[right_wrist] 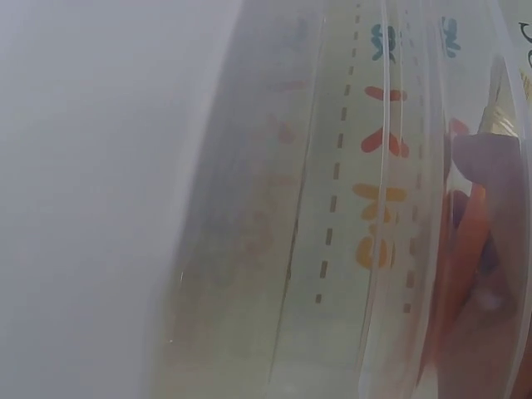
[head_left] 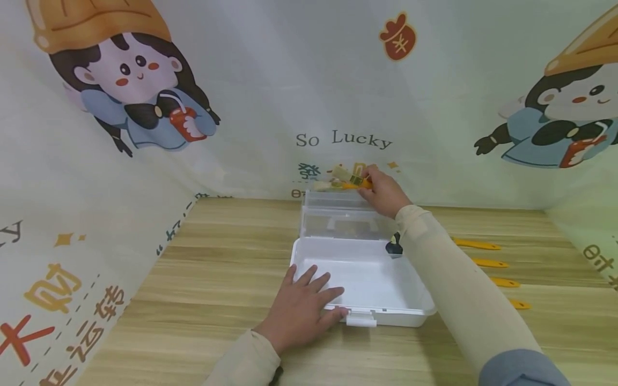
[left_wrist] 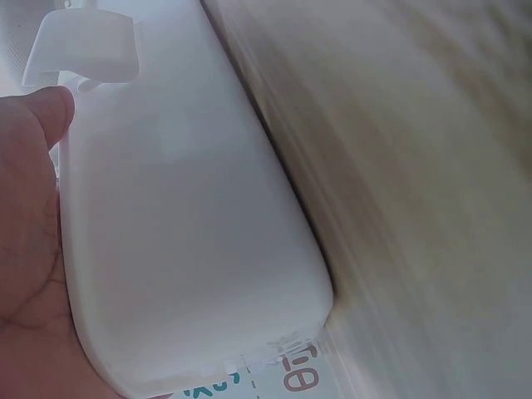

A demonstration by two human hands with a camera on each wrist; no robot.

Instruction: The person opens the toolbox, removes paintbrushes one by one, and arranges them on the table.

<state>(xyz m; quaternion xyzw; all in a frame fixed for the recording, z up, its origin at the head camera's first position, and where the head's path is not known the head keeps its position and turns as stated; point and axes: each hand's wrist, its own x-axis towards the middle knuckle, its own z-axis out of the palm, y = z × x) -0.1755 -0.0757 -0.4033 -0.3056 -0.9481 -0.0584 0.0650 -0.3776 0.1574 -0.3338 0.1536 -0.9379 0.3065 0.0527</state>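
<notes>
A white plastic box (head_left: 357,268) lies with its clear lid (head_left: 347,222) tipped back. My left hand (head_left: 304,305) rests on its front left rim, fingers spread, the thumb by the white latch (head_left: 361,319). In the left wrist view the thumb (left_wrist: 56,112) touches the rim near that latch. Above the lid's far edge, my right hand (head_left: 384,190) grips paintbrushes (head_left: 344,173) by their orange handles; two pale bristle heads point left. Through the clear plastic in the right wrist view, the right hand (right_wrist: 490,332) and an orange handle (right_wrist: 470,237) show.
Several orange handles (head_left: 478,245) lie in a column on the wooden table (head_left: 222,257) to the right, partly behind the right forearm. A small dark object (head_left: 394,246) shows below the right wrist. Printed cloth (head_left: 270,80) closes off the back and sides.
</notes>
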